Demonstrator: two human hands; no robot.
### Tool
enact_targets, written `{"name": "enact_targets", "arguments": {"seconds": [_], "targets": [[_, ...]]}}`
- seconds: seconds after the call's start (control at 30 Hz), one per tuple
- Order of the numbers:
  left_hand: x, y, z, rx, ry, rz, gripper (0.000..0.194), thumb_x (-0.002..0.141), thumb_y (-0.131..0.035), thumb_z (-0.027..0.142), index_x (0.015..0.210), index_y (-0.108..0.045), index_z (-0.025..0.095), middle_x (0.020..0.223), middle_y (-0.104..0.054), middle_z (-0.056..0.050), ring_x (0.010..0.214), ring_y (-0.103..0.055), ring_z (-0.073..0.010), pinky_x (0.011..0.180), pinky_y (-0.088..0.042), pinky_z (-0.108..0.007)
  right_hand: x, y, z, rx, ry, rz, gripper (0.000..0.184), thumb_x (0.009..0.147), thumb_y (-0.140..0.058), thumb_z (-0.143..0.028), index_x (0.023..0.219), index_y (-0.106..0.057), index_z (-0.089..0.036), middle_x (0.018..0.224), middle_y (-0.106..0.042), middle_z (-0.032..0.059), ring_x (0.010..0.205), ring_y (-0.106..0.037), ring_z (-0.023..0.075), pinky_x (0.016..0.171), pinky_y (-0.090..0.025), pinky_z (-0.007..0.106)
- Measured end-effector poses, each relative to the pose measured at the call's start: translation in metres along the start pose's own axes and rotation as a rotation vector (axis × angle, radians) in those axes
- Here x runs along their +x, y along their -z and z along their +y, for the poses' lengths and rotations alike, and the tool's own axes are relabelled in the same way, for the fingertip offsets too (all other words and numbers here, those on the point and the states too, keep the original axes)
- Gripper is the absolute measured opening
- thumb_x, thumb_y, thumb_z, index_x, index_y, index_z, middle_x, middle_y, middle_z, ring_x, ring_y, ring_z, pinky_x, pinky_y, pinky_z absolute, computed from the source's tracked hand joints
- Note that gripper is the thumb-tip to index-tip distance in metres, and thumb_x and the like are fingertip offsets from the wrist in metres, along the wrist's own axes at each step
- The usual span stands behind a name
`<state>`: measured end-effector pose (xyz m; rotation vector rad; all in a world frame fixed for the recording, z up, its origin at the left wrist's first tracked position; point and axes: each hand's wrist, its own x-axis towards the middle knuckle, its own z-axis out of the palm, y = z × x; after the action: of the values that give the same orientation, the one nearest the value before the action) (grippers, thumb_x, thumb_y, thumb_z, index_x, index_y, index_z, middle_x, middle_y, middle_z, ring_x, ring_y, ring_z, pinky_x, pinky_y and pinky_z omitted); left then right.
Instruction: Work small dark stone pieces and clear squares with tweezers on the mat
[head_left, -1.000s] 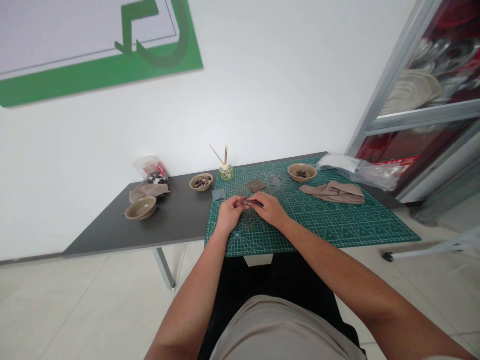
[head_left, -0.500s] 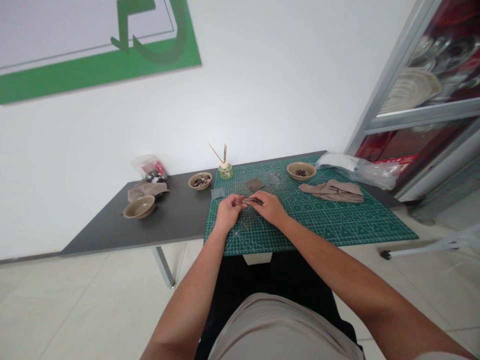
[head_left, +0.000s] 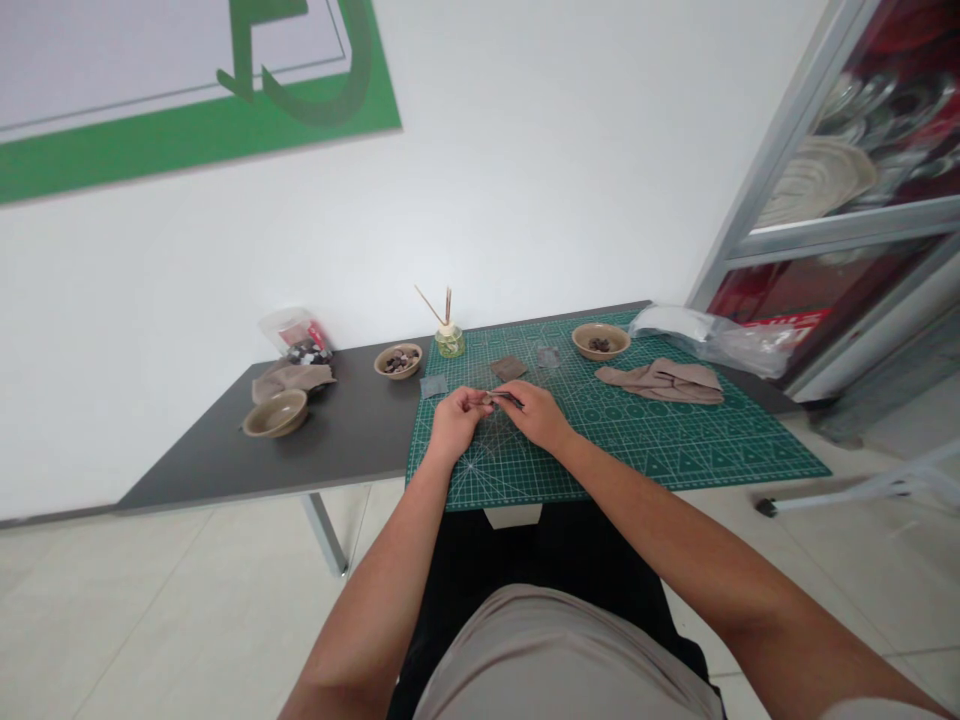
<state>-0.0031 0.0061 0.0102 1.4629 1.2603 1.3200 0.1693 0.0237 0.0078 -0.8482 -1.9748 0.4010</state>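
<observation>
Over the green cutting mat, my left hand and my right hand meet fingertip to fingertip. Both are closed in a pinch on one small brownish piece, too small and too covered by fingers to name. A flat brown square lies on the mat just beyond my right hand. Past my left hand is a small clear plastic packet; a second clear packet lies farther back to the right.
A bowl of small dark and pale pieces and a reed diffuser stand behind. At left are another bowl, a cloth and a plastic bag. Rightward are a bowl, brown cloth and clear bag.
My fingers have shifted slightly around the small piece, and a little more of it shows between them. The whole view has drifted a touch; the things on the table stay put.
</observation>
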Motion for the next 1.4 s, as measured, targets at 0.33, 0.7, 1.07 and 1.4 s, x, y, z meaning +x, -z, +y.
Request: {"name": "enact_targets", "arguments": {"seconds": [0.33, 0.7, 1.07, 1.4], "targets": [[-0.0001, 0.0008, -0.0012, -0.015, 0.000, -0.005, 0.015, 0.066, -0.069, 0.020, 0.081, -0.065, 0.018, 0.064, -0.065, 0.002, 0.063, -0.061, -0.0144, 0.065, -0.046, -0.027, 0.0012, 0.0010, 0.0008, 0.034, -0.007, -0.053, 0.010, 0.091, -0.059, -0.024, 0.097, -0.067, -0.021, 0.090, -0.069, 0.0038, 0.084, -0.064, 0.0181, 0.079, -0.048, 0.030], [-0.0010, 0.0005, 0.0004, -0.027, -0.016, 0.000, 0.014, 0.065, -0.070, 0.019, 0.079, -0.065, 0.018, 0.063, -0.065, 0.003, 0.061, -0.061, -0.0138, 0.064, -0.046, -0.026, 0.0006, 0.0005, 0.0004, 0.009, -0.023, -0.078, 0.010, 0.091, -0.058, -0.027, 0.094, -0.065, -0.019, 0.088, -0.067, 0.0041, 0.082, -0.062, 0.0180, 0.076, -0.045, 0.029], [-0.0014, 0.0008, 0.0014, -0.001, -0.013, 0.005, 0.014, 0.066, -0.069, 0.018, 0.080, -0.066, 0.018, 0.062, -0.064, 0.003, 0.061, -0.060, -0.0138, 0.063, -0.046, -0.026, 0.0010, 0.0006, -0.0001, 0.013, -0.043, -0.092, 0.008, 0.091, -0.058, -0.027, 0.092, -0.062, -0.020, 0.085, -0.064, 0.0028, 0.079, -0.060, 0.0174, 0.073, -0.043, 0.028], [-0.0021, 0.0001, 0.0011, 0.010, -0.011, 0.013, 0.013, 0.065, -0.070, 0.018, 0.078, -0.066, 0.018, 0.061, -0.063, 0.003, 0.060, -0.059, -0.0134, 0.063, -0.045, -0.026, 0.0014, 0.0015, -0.0006, 0.036, -0.042, -0.063, 0.008, 0.091, -0.054, -0.022, 0.089, -0.061, -0.019, 0.085, -0.064, 0.0030, 0.080, -0.060, 0.0170, 0.073, -0.042, 0.027]]}}
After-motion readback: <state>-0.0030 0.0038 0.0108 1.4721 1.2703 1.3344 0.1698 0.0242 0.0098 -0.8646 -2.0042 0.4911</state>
